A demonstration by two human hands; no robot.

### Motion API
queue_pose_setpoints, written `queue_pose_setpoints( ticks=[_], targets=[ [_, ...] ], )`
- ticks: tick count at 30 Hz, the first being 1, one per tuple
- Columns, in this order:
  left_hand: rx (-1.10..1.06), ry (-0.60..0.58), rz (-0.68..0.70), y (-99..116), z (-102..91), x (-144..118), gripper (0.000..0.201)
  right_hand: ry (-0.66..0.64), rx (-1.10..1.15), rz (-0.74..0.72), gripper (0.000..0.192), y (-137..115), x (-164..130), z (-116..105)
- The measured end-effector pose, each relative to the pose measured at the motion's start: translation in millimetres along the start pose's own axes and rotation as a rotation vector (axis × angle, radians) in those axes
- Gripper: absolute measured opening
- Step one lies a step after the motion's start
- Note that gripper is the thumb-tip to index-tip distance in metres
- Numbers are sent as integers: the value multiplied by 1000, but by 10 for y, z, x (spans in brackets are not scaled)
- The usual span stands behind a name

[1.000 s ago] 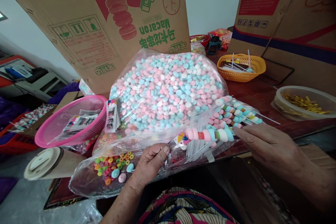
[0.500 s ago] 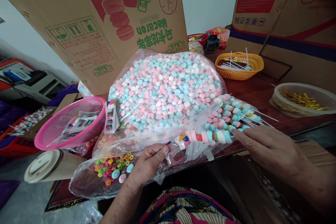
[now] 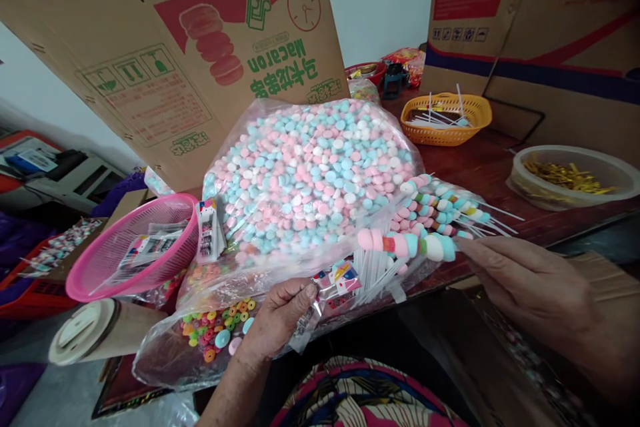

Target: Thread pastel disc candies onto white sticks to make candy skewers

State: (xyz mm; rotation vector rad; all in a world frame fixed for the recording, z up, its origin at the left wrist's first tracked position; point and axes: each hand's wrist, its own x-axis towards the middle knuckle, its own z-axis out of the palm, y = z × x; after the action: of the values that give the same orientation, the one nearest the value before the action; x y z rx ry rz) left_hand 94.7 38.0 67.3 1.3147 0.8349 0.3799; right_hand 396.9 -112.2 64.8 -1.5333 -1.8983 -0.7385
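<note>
The work area is hemmed in: a tall cardboard box (image 3: 200, 60) leans at the back left, a second carton (image 3: 540, 27) stands at the back right, and a big clear bag of pink, blue and white candies (image 3: 310, 173) fills the middle of the dark wooden table (image 3: 480, 167), whose near edge runs just under the hands. The only open room lies in front of that edge, above the person's patterned lap. The right hand (image 3: 530, 280) pinches the stick end of a candy skewer (image 3: 407, 244) between fingers and thumb; the skewer lies almost level, its long axis running left to right, candy end pointing left and away from the grip, hanging just above the bag's lower front. The left hand (image 3: 280, 320) is closed on a small clear wrapper with a printed card (image 3: 337, 278), the wrapper's open end toward the skewer's tip, the two near but apart. A pile of finished skewers (image 3: 445, 207) lies just behind
</note>
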Motion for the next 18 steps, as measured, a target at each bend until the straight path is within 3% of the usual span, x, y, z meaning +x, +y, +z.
queue_pose_setpoints(
  ticks=[3,8,12,18],
  targets=[
    [-23,5,33,-31,-19,5,38,31,32,59,72,-61,-1,3],
    [-35,5,29,-56,-33,18,36,19,73,-20,67,-169,26,66],
    [-34,36,12,-54,-34,25,39,-16,91,-61,45,-167,-28,101],
    [194,-67,41,44,-38,41,40,-133,155,-130,32,-55,-79,77]
  ],
)
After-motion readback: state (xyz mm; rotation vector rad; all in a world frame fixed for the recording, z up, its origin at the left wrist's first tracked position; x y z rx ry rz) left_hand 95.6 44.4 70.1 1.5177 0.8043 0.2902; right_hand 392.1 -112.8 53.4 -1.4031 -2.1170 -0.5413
